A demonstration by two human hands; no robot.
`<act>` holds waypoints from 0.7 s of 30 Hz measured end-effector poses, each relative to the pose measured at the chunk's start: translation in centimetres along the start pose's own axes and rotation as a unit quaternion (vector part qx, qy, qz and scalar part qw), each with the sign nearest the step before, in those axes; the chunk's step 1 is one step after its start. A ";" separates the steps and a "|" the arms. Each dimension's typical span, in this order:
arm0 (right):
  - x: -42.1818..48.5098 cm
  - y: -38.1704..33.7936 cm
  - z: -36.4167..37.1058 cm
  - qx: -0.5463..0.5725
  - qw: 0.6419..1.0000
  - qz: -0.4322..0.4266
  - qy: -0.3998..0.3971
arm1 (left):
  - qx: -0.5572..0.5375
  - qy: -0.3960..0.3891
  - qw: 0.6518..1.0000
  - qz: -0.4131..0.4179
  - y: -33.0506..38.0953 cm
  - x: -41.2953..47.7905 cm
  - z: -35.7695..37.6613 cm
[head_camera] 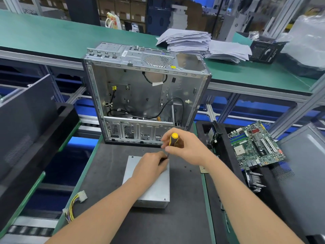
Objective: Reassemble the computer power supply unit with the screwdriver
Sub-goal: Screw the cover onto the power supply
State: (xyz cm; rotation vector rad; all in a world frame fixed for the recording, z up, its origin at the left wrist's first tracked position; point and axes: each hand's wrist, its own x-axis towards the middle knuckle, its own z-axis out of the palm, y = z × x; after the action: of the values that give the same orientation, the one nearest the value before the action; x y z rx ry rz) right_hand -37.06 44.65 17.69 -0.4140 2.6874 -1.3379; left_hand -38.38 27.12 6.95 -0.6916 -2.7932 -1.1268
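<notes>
My right hand (186, 147) grips the yellow-and-black handle of the screwdriver (173, 140), fingers curled fully round it, tool near upright. My left hand (151, 166) rests on the power supply unit (154, 189); its curled fingertips pinch the lower shaft at the unit's far right corner. The unit lies flat on the dark mat (109, 173), just in front of the open computer case (140, 88).

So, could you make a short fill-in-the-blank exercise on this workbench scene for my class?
1. The right hand grips a screwdriver with a black and ____ handle.
2. The left hand rests on ____ of the power supply unit.
3. The motherboard lies on the person's ____ side.
Missing words: yellow; top; right.
</notes>
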 end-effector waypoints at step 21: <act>0.0 0.0 0.1 -0.013 0.999 -0.014 0.043 | -0.007 0.009 1.000 0.004 -0.3 0.2 0.2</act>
State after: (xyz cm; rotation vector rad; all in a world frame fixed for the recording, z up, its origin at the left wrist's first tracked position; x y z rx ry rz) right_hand -37.06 44.62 17.62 -0.4079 2.7802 -1.3609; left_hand -38.69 27.13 6.68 -0.6905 -2.7664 -1.1469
